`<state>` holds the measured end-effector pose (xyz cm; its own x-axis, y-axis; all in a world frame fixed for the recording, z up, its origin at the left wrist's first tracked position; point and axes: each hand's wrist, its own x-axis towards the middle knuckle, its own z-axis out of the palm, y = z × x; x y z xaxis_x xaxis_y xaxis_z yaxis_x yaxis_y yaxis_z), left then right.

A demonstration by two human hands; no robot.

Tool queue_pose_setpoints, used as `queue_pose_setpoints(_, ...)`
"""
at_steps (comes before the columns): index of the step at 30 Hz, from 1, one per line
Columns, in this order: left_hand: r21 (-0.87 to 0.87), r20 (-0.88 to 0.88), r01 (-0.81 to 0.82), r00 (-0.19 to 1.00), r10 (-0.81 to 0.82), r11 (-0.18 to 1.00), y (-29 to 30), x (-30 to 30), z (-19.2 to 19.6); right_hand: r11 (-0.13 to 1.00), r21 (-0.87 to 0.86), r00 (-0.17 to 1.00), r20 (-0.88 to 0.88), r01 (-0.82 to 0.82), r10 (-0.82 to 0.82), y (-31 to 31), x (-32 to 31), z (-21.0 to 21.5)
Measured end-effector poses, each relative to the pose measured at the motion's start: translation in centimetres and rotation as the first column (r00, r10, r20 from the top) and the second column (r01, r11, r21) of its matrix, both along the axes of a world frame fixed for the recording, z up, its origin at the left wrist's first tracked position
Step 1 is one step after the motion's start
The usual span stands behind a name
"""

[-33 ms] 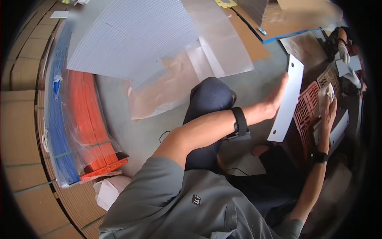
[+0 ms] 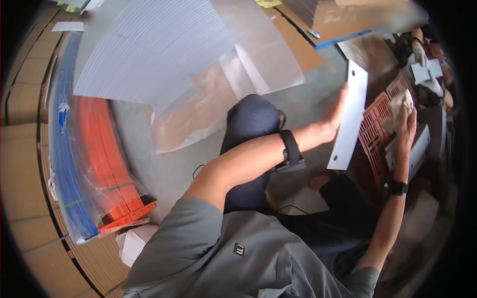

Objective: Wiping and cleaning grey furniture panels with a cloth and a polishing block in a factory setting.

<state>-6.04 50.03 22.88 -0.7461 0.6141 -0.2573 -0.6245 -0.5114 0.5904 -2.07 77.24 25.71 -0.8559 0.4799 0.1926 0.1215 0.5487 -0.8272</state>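
Note:
My left hand (image 2: pixel 335 118) is closed on a long, pale flat plate (image 2: pixel 349 119) with a hole near each end, held upright and tilted out to the right of my knee. Part of the fingers is hidden behind the plate. Farther right, the fingers of my right hand (image 2: pixel 406 126) are wrapped round a crumpled white cloth (image 2: pixel 405 102), apart from the plate. Below that hand lies another pale metal piece (image 2: pixel 420 149), partly covered by my forearm.
A reddish plastic crate (image 2: pixel 376 121) stands between the plate and my right hand. At far left are orange beams (image 2: pixel 107 154) and blue-wrapped lengths (image 2: pixel 74 164). Ahead lies a stack of thin grey sheets (image 2: pixel 159 49). A co-worker's gloved hands (image 2: pixel 421 54) hold a pale plate.
The whole scene sits slightly farther left in the picture, as the view has turned a little. Both hands keep their holds on the plate and the cloth.

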Motion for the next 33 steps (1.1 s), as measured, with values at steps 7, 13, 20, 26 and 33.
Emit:
queue_pose_setpoints(7, 0.046, 0.005, 0.078, 0.997, -0.078, 0.996, -0.5, 1.1, 3.7, 0.973, 0.087, 0.957, -0.177, -0.215, 0.228, -12.4, 0.4, 8.4)
queue_pose_setpoints(13, 0.171, 0.155, -0.098, 0.985, 0.072, 0.980, -2.5, -2.7, 2.4, 0.750, 0.348, 0.804, 0.015, -0.562, 0.595, -20.0, 3.3, 6.1)
queue_pose_setpoints(20, 0.272, -0.080, -0.030, 0.995, 0.054, 0.962, -7.5, -5.2, 5.6, 0.329, -0.432, 0.182, 0.347, -0.840, 0.920, -17.7, 12.1, 4.0)
queue_pose_setpoints(26, 0.172, -0.176, 0.012, 0.984, 0.019, 0.985, -7.3, -4.0, 5.5, 0.783, -0.329, 0.846, -0.127, -0.528, 0.517, -13.3, 10.8, 9.7)
queue_pose_setpoints(33, 0.243, -0.022, 0.189, 0.982, -0.189, 0.952, -5.3, -0.7, 4.5, 0.710, 0.551, 0.818, -0.082, -0.439, 0.569, -20.0, 6.0, 5.6)
